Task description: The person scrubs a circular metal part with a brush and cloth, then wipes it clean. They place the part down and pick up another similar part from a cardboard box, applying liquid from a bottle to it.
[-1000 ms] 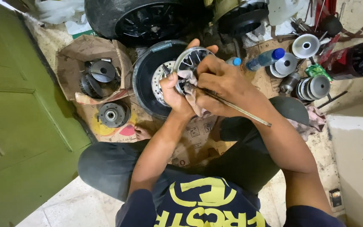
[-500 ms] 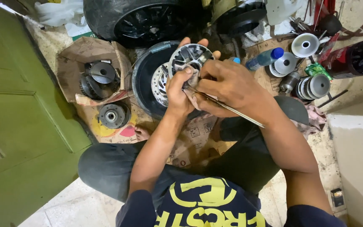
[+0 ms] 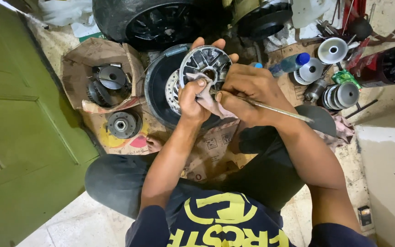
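Left hand [image 3: 190, 103] presses a rag [image 3: 206, 98] against a finned metal pulley [image 3: 205, 64]; right hand [image 3: 248, 91] grips a thin rod [image 3: 275, 110].

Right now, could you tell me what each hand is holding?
Left hand: closed on a rag.
Right hand: closed on a thin rod, steadying the metal pulley.

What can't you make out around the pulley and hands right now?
Head view only:
- Tip of the thin rod: hidden under the right hand.
- Near rim of the finned pulley: covered by the rag and the left hand.
- Tyre: cut by top edge.
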